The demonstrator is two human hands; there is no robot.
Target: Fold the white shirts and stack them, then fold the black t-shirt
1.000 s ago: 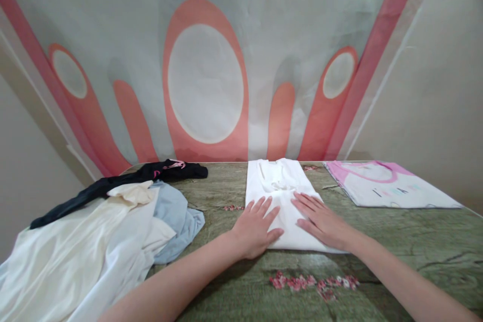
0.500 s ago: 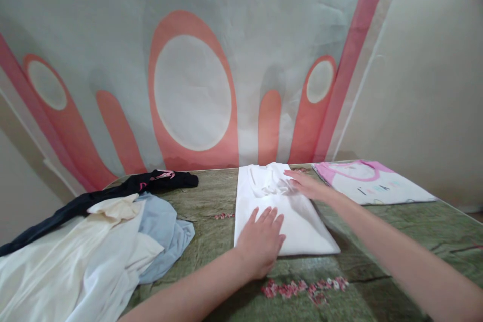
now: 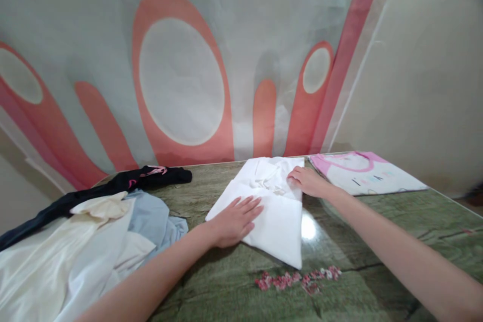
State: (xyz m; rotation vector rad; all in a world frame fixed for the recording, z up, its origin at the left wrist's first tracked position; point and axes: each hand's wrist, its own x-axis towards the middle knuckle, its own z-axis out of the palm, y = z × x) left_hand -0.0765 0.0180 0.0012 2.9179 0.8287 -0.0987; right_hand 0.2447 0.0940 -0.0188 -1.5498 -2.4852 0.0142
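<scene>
A folded white garment [image 3: 277, 224] lies skewed on the green marbled table [image 3: 377, 241], one corner pointing toward me. My left hand [image 3: 236, 214] rests flat on its near left part, fingers stretched out. My right hand [image 3: 307, 181] sits at the garment's far right edge near the collar, with its fingers curled on the cloth; a firm grip is not clear.
A folded white and pink shirt [image 3: 368, 173] lies at the far right of the table. A heap of white, pale blue and black clothes [image 3: 94, 231] covers the left side. A pink flower pattern [image 3: 298, 277] marks the table's near part. A patterned wall rises behind.
The white garment has turned clockwise, so it now lies at an angle. My left hand slid left with it, and my right hand stayed at the far edge.
</scene>
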